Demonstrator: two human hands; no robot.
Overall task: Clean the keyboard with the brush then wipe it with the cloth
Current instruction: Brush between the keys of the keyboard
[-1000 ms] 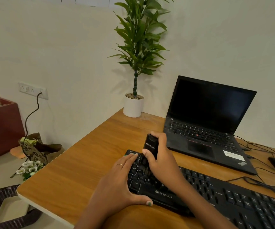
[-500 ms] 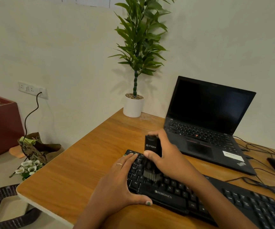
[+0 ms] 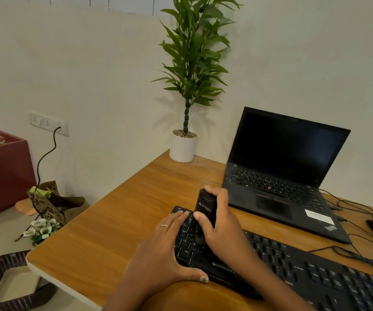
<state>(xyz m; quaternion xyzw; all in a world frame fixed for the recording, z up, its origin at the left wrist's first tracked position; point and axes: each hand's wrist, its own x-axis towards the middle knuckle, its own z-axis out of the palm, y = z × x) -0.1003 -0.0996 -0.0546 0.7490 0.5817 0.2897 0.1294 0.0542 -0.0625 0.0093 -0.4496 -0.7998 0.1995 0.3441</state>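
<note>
The wooden desk (image 3: 113, 234) fills my view, an open black laptop (image 3: 286, 173) at its far right and a potted plant (image 3: 185, 122) in the back corner. Nearer me the black keyboard (image 3: 304, 274) lies across the desk. My left hand (image 3: 158, 257) rests flat over its left end, fingers straight on the keys, thumb along the front edge. My right hand (image 3: 223, 230) grips the black brush (image 3: 204, 209) upright, fingers wrapped round it, its lower end down on the left keys.
</note>
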